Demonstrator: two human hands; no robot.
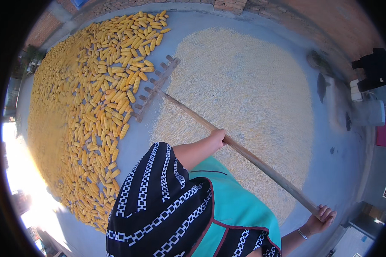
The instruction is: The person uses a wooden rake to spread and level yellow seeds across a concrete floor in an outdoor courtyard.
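Note:
A long wooden rake [261, 164] slants across the middle of the view, held in both hands. My left hand [218, 138] is closed round the middle of its handle. Farther down, my right hand [324, 219] grips the handle's end, a silvery bracelet on its wrist. The toothed wooden rake head [156, 91] rests at the left border of a wide layer of pale loose kernels [240, 85]. Its teeth point left, toward a big spread of yellow corn cobs [111, 98], and the nearest cobs lie close to them.
Grey concrete floor [193, 19] surrounds the kernels and cobs. Brick walls [330, 25] bound the far side and the right. A dark plastic chair-like object [375, 70], a pale tub [373, 113] and a pink item [385, 133] stand at the right. Bright sunlight falls at lower left.

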